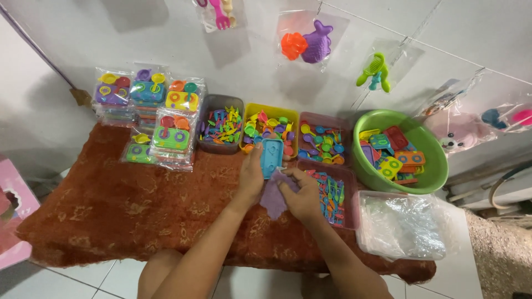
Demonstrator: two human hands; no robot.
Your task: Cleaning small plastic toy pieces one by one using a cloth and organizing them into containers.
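Head camera, looking down at a rust-brown patterned cloth spread over the floor against a white wall. Two bare forearms reach up from the bottom edge and meet near the centre.

The left hand is closed on a blue rectangular toy stove, gripping its left long edge. The stove's long axis runs away from the person, toward the wall, and its far end overlaps the yellow tray of small toy dishes. The stove sits just beyond the fingertips of both hands, a little nearer the left.

The right hand is curled over a purple flat piece, holding it down on the cloth. That piece lies between the two hands, directly below the stove and touching both hands. Exactly what it is cannot be told.

Around them: a grey tray of toy cutlery on the left, a pink tray of toy spoons and pans on the right, and another pink tray of coloured pieces just beside the right hand. Farther right stand a green basin of toy stoves and a tub of clear plastic bags. Stacks of bagged toy sets lie well to the left.
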